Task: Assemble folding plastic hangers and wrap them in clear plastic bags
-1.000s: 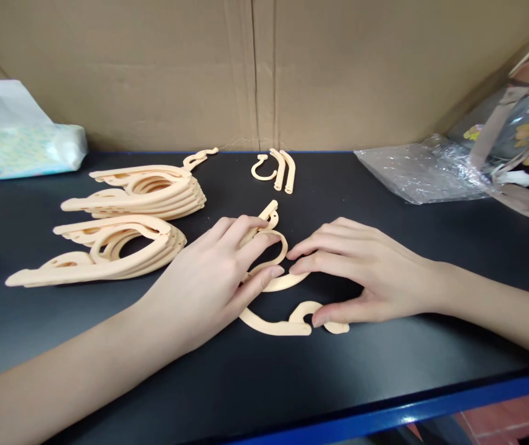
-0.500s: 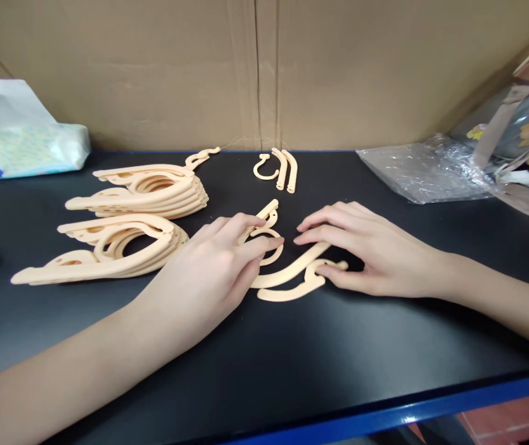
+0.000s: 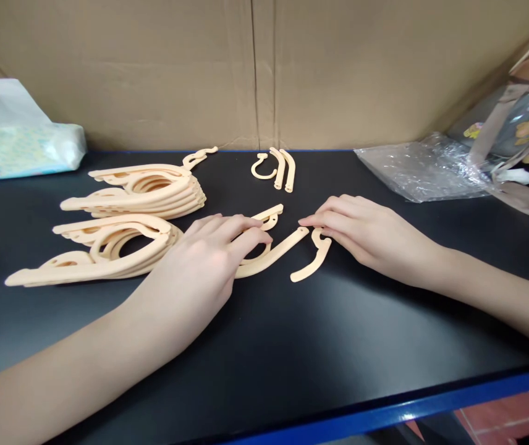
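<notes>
My left hand (image 3: 211, 256) lies over a cream plastic folding hanger (image 3: 276, 251), its fingers curled onto the hook part and hiding much of it. One long curved arm of that hanger reaches right, with a small hole at its tip. Close to this tip, my right hand (image 3: 369, 238) pinches the upper end of a short curved hanger arm piece (image 3: 311, 266) between thumb and fingers. The piece hangs down and to the left, apart from my left hand.
Two stacks of folded hangers (image 3: 148, 191) sit on the black table (image 3: 264, 364) at left. Farther back lie a loose hook (image 3: 264, 176), two curved arms (image 3: 284, 170) and another small part (image 3: 197, 157). A tissue pack (image 3: 37, 145) stands left; clear plastic wrapping (image 3: 417, 170) and a bag (image 3: 515, 117) lie right.
My right hand has closed on the short arm piece and turned it more upright, shifting it away from the front. The hanger under my left hand has swung slightly, its long arm now showing its tip.
</notes>
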A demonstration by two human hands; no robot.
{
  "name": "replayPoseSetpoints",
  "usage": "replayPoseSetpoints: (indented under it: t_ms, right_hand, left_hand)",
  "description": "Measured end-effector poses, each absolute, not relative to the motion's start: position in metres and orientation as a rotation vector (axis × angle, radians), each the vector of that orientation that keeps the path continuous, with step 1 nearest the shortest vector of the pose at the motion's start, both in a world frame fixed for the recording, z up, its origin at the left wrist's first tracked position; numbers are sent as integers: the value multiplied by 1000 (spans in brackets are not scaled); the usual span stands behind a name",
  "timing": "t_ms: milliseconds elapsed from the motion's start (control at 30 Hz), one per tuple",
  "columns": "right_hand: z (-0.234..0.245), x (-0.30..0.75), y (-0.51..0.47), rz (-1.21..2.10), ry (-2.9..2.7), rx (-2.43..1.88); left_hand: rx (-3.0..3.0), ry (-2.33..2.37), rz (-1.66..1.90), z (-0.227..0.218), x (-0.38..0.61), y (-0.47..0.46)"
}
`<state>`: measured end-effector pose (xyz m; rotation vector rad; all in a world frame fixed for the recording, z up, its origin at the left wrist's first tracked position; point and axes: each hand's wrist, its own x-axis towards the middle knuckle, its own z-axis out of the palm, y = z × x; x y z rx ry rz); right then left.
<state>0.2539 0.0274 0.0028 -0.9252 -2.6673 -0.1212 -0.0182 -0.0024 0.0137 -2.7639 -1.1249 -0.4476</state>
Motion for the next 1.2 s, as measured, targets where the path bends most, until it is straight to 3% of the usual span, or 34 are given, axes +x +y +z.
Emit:
replayPoseSetpoints:
  t_ms: [200,467,1000,1200]
  right_hand:
    - [3,255,29,-374,-2701,-875]
    - [14,254,19,-873,-2826,-780]
    - [13,251,15,-280,-2431,-762]
    - [14,249,9,-239,-2351,-680]
  left_hand:
    - [-2521,-823,-311,15,-15,-7]
    - [-2671,-659,-470,18,-6,-12]
    - [-2730,-686,-625,20,-5,-17]
    - [-2680,-798,-836,22,-5,-19]
